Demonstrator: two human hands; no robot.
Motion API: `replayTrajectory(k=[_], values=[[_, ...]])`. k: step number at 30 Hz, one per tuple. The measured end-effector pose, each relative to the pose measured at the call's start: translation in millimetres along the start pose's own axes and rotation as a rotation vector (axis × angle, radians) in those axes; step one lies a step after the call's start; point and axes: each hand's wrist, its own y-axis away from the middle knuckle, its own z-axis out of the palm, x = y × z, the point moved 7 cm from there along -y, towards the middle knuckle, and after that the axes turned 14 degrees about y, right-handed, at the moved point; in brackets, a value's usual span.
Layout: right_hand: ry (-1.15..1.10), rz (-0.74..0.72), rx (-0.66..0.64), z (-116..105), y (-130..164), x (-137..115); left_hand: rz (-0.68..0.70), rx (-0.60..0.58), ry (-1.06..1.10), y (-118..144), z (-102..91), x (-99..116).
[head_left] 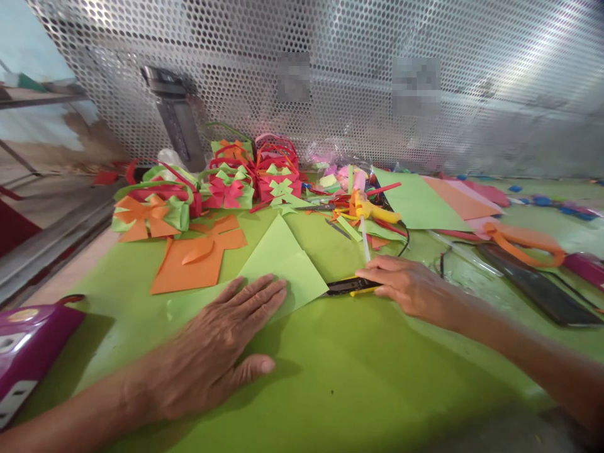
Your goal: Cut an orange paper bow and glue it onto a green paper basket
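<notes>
The person's left hand lies flat, fingers spread wide and holding nothing, pressing on the lower corner of a light green folded paper that rests on the green counter. The paper's point rises away from the hand, toward the middle of the counter. The right hand rests just beside the paper's right corner, its fingertips on a black and yellow utility knife lying flat on the counter; the grip looks loose and I cannot tell whether the fingers close around it. To the left of the folded paper lies an orange cut-out sheet. Behind stand small paper baskets in green, orange and red. A yellow glue gun lies further back, with flat paper sheets to its right.
</notes>
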Motion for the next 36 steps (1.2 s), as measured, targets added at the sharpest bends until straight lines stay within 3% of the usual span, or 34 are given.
replayTrajectory(k=[15, 36], values=[[-0.008, 0.000, 0.078, -1.6, 0.2, -9.0, -0.024, -0.008, 0.023, -0.8, -0.2, 0.8], [-0.014, -0.022, 0.032, -2.6, -0.7, -21.4, -0.035, -0.019, 0.044, -2.5, -0.4, 1.2]])
